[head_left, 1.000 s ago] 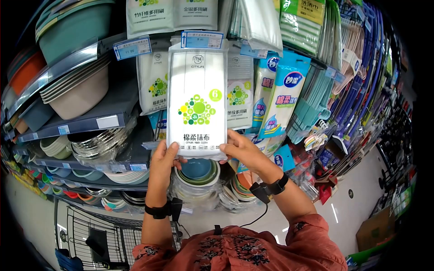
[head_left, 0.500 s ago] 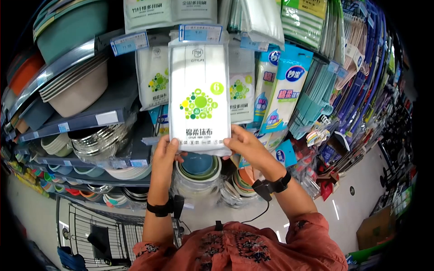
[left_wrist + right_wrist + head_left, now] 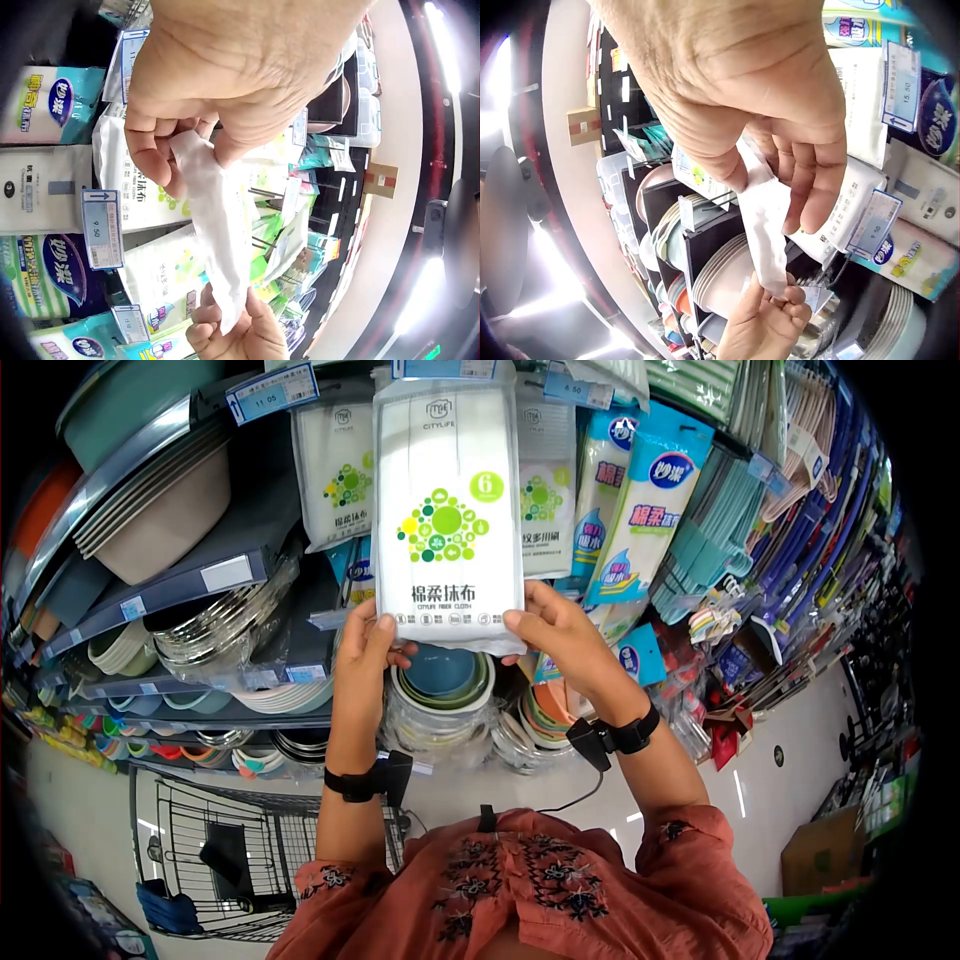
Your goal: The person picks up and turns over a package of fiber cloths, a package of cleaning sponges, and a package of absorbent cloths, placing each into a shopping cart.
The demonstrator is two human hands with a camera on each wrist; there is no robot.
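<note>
A white packet of fiber cloths (image 3: 447, 510), printed with green dots, hangs upright at the shelf front, its top end close below a blue price tag (image 3: 443, 368). My left hand (image 3: 368, 635) pinches its lower left corner, thumb on the front and fingers behind. At the lower right corner my right hand (image 3: 562, 630) grips it the same way. The left wrist view shows the packet's pale bottom edge (image 3: 217, 217) running between both hands. In the right wrist view, the bottom edge (image 3: 765, 225) lies between thumb and fingers.
Similar packets (image 3: 335, 480) hang on either side, with blue-topped cloth packs (image 3: 648, 510) to the right. Stacked basins (image 3: 165, 510) fill shelves at left. Nested bowls (image 3: 440, 672) stand below the hands. A shopping cart (image 3: 220, 850) is at lower left.
The whole head view has shifted, so shelf, packet and hands all appear higher in the picture. Both hands keep their hold on the packet's lower corners.
</note>
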